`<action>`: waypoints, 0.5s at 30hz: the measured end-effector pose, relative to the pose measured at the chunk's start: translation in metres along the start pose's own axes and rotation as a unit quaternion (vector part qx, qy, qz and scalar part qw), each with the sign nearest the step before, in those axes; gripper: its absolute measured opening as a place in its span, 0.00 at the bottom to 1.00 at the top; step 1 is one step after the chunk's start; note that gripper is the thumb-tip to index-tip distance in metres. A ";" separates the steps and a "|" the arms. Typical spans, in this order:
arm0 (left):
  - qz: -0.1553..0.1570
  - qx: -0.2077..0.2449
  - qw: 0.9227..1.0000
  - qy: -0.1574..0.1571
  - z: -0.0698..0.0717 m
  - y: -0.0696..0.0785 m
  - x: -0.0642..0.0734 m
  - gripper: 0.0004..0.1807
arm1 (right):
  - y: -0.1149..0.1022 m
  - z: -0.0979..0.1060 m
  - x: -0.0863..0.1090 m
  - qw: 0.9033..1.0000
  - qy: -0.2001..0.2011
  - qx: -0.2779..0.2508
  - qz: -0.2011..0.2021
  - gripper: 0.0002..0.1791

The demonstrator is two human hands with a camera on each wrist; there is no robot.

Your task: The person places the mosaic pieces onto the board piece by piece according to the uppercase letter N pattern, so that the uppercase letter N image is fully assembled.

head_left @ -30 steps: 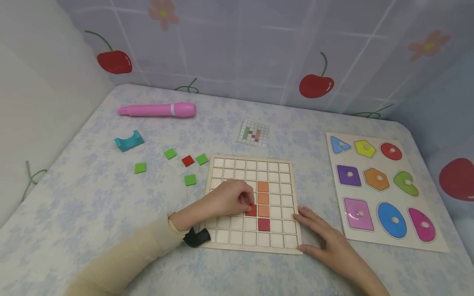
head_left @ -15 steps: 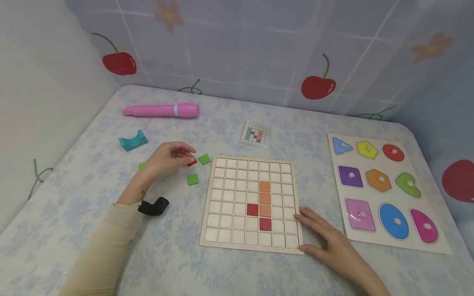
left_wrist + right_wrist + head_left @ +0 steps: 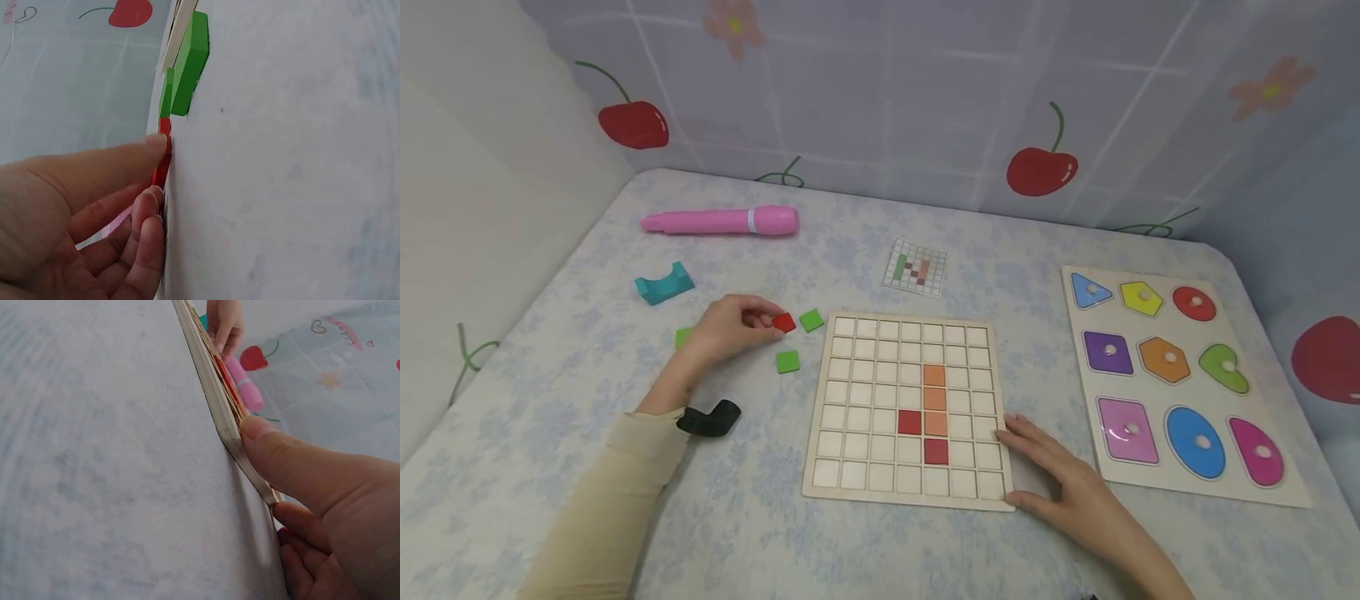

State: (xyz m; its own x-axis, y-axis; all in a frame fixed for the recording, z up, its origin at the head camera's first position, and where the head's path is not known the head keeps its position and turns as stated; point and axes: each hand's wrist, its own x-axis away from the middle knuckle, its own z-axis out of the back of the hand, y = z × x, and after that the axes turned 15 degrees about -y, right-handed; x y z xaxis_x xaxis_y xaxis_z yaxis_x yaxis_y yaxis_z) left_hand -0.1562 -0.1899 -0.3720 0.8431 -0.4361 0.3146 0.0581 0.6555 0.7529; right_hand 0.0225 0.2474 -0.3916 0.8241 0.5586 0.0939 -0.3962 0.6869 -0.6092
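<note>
Beside the board's left side, my left hand (image 3: 730, 329) pinches a red square tile (image 3: 784, 322) between thumb and fingertips, low over the tabletop. In the left wrist view the thumb lies along the red tile (image 3: 164, 150), with green tiles (image 3: 190, 65) just beyond it. A wooden grid board (image 3: 867, 487) bears an upright line of orange tiles (image 3: 934, 399) and two dark red tiles (image 3: 910, 422) in its cells. My right hand (image 3: 1067, 479) rests at the board's right edge, thumb near the front corner and fingertips farther up; the right wrist view shows the thumb (image 3: 294, 459) against the rim.
Loose green tiles (image 3: 787, 362) lie left of the board, one partly behind my left hand. Behind the board is a pattern card (image 3: 914, 267). A teal curved block (image 3: 665, 285) and a pink microphone-shaped toy (image 3: 722, 221) lie back left. A knobbed shape puzzle (image 3: 1183, 400) stands right.
My left hand has left a red tile in the board, moved left to the loose tiles and taken hold of another red one. The right hand has stayed at the board's edge.
</note>
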 end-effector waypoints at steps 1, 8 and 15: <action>-0.005 -0.010 1.000 0.004 -0.001 0.001 0.000 0.16 | 0.000 0.000 0.000 1.000 -0.001 0.000 -0.003 0.38; -0.036 -0.042 0.998 0.023 -0.007 0.001 0.002 0.11 | -0.001 0.002 0.001 1.000 -0.008 -0.004 -0.005 0.37; -0.051 -0.025 0.998 0.041 -0.007 0.002 -0.001 0.06 | -0.001 0.000 0.000 1.000 -0.007 -0.001 -0.014 0.37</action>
State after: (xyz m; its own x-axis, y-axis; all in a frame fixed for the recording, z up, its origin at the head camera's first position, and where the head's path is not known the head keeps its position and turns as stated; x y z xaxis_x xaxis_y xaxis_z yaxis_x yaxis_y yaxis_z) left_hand -0.1532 -0.1842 -0.3747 0.8724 -0.4510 0.1887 0.1699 0.6415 0.7481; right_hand 0.0225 0.2466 -0.3910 0.8289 0.5458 0.1223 -0.3722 0.7014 -0.6078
